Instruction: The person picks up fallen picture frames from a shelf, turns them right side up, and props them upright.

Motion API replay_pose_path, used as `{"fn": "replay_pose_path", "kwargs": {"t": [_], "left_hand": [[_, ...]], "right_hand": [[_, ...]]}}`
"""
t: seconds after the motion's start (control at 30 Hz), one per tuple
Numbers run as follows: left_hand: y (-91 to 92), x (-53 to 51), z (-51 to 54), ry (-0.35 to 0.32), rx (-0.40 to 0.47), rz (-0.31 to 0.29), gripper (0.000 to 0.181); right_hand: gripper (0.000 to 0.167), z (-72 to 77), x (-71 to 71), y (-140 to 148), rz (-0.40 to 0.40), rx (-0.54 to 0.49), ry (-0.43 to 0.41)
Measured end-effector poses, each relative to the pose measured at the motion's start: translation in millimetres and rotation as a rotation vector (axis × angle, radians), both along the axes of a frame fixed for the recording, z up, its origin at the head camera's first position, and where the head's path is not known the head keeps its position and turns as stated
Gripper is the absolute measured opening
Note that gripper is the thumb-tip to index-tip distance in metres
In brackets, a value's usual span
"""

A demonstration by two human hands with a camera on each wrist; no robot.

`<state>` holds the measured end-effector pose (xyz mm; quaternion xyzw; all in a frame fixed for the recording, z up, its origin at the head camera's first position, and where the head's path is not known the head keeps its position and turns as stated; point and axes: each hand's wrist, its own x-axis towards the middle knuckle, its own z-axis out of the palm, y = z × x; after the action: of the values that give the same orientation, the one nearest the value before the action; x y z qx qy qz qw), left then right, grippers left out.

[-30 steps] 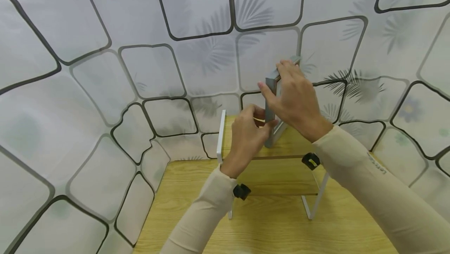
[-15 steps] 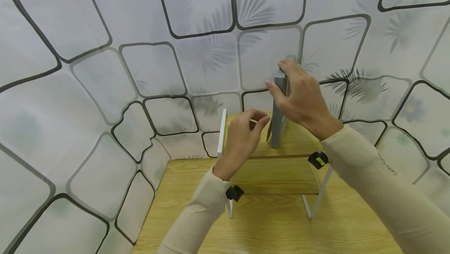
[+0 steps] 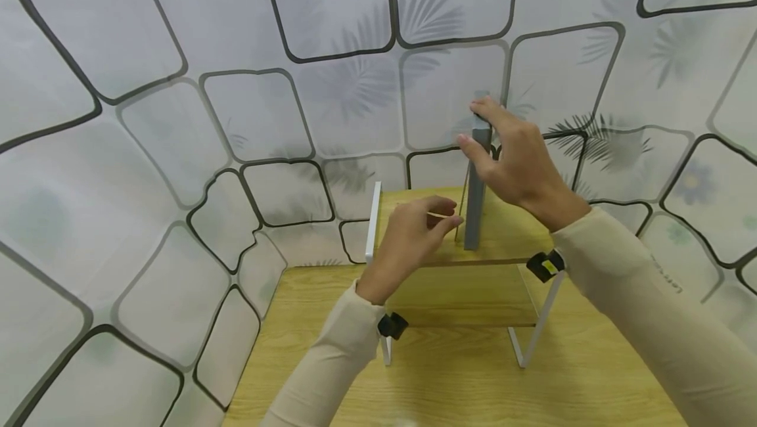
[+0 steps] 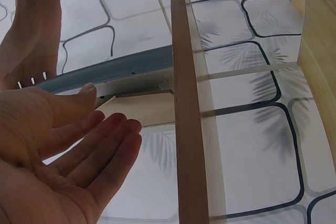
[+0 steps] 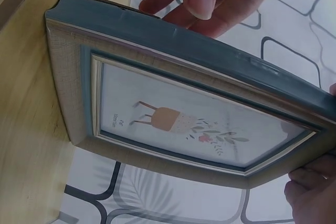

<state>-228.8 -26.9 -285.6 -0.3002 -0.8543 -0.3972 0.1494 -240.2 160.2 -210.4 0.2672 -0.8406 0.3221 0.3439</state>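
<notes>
A grey-blue picture frame [image 3: 475, 197] stands upright, edge-on, on the wooden shelf top. The right hand [image 3: 520, 161] grips its upper part, thumb on the near edge and fingers over the top. To the left of the frame, the left hand [image 3: 411, 236] has its thumb and index fingertips close to the thin back stand [image 3: 462, 207]. The left wrist view shows those fingers [image 4: 115, 145] loosely bent beside the swung-out stand [image 4: 144, 109]; whether they touch it I cannot tell. In the right wrist view, a drawing [image 5: 173, 121] with a brown shape and leaves sits behind the frame's front.
The two-level shelf has a wooden top [image 3: 390, 200], a lower board [image 3: 467, 315] and white metal legs [image 3: 539, 328]. It stands on a wood-grain surface [image 3: 455, 387]. A patterned sheet [image 3: 343, 112] hangs behind and to the left, close to the shelf.
The frame has turned edge-on and shifted slightly right, with the right hand still gripping it. The left hand has let go of the frame's edge and moved slightly down, beside the now visible stand.
</notes>
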Motion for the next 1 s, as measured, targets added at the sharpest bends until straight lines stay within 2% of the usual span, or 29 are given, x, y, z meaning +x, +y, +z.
{"fn": "replay_pose_path", "kwargs": {"t": [0.13, 0.37, 0.5, 0.73, 1.0], "left_hand": [[2.0, 2.2, -0.8, -0.015, -0.007, -0.009, 0.029], [4.4, 6.0, -0.2, 0.004, -0.054, 0.009, 0.028], [4.7, 7.1, -0.5, -0.012, -0.068, 0.007, 0.03], [7.3, 4.4, -1.0, -0.041, -0.074, 0.0, 0.03], [10.0, 2.6, -3.0, -0.017, -0.093, -0.005, 0.025]], "right_hand": [[0.053, 1.3, 1.9, 2.4, 0.029, -0.01, -0.015], [0.053, 1.3, 5.4, 5.9, 0.073, -0.037, -0.064], [0.052, 0.6, 8.1, 7.3, 0.093, -0.052, -0.087], [0.051, 1.5, 7.7, 10.1, 0.114, -0.056, -0.101], [0.051, 1.6, 6.9, 12.5, 0.134, -0.055, -0.117]]}}
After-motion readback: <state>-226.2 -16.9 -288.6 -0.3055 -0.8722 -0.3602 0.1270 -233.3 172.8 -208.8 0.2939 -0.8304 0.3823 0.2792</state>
